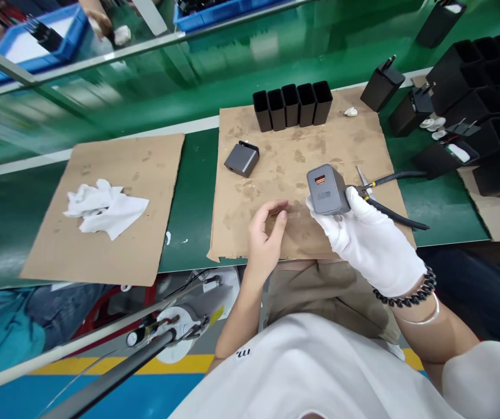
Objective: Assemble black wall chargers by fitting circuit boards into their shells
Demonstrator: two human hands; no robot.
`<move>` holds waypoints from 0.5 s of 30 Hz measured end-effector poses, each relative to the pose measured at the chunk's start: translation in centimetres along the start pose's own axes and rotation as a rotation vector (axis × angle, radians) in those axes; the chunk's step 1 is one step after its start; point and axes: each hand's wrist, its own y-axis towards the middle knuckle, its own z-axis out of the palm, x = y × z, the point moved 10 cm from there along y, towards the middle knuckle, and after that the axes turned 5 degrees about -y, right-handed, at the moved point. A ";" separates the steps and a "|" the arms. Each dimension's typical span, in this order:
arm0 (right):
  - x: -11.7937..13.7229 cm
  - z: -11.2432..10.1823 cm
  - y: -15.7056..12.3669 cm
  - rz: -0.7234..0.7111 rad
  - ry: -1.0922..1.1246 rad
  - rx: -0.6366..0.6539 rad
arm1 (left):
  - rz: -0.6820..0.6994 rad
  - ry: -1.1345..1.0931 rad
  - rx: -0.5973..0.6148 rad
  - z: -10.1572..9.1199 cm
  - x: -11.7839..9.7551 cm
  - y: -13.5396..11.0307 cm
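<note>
My right hand (367, 244), in a white glove, grips a grey charger (326, 192) by its sides. The charger's end with an orange USB port faces up toward me. Bare and empty, my left hand (266, 235) hovers over the cardboard's near edge, its fingers curved and thumb apart from the fingertips. Behind the gloved hand lie pliers (389, 201) with black handles, partly hidden by hand and charger. A second grey charger (242, 159) rests on the cardboard (271, 180) farther left. Several black open-topped housings (291, 105) stand in a row at its back edge.
At right are a block of black housings (494, 110) and black chargers with prongs (383, 84). White gloves (104, 206) lie on the left cardboard (140, 250). Past a metal rail, a co-worker's hand (97, 17) is near a blue tray (64, 46).
</note>
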 end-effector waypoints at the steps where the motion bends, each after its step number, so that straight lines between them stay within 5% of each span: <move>1: 0.0 0.2 -0.1 0.011 0.000 0.005 | -0.009 0.003 0.000 0.0 0.0 0.0; 5: 0.4 0.5 -0.8 0.008 -0.007 -0.018 | -0.017 0.011 0.000 -0.2 0.1 -0.2; 9: 2.9 -1.5 1.3 -0.108 -0.131 -0.072 | -0.021 0.069 0.024 -0.1 0.2 -0.5; 12: 9.0 -5.0 5.8 -0.330 -0.340 -0.222 | -0.040 0.098 0.041 -0.1 0.7 -0.6; 15: 18.1 -7.2 10.2 -0.605 -0.863 -0.522 | -0.053 0.091 0.059 0.1 1.0 -0.5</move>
